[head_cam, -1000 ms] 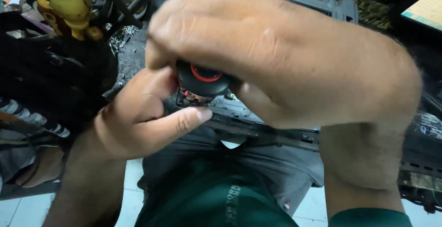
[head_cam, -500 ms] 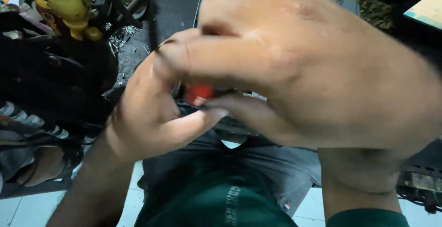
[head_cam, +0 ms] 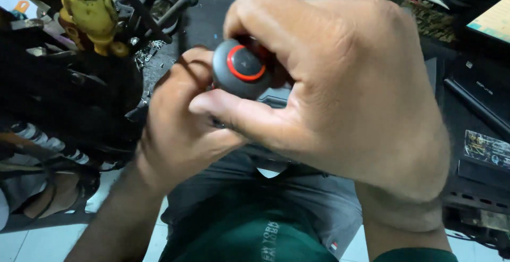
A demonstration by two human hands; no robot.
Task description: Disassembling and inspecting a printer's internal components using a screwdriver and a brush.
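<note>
My right hand [head_cam: 345, 97] fills the middle of the view, close to the camera, and is closed around a screwdriver handle. The handle's round grey end cap with a red ring [head_cam: 241, 68] faces the camera between my thumb and fingers. My left hand [head_cam: 175, 134] sits just below and to the left of it, with its fingers curled up against the lower part of the handle. Whatever the left hand holds is hidden behind my right thumb. A bit of a grey part [head_cam: 271, 100] shows between the hands, above my lap.
A yellow figurine [head_cam: 87, 10] stands at the top left, beside metal tool parts. Under it lies a bulky black object [head_cam: 69, 97]. A dark work surface [head_cam: 207, 18] lies beyond the hands, flat black devices [head_cam: 478, 113] are at the right, and white floor tiles [head_cam: 32, 241] are below.
The right hand has risen and turned, so the handle's ringed end cap now faces the camera higher up. The left hand has closed in under it.
</note>
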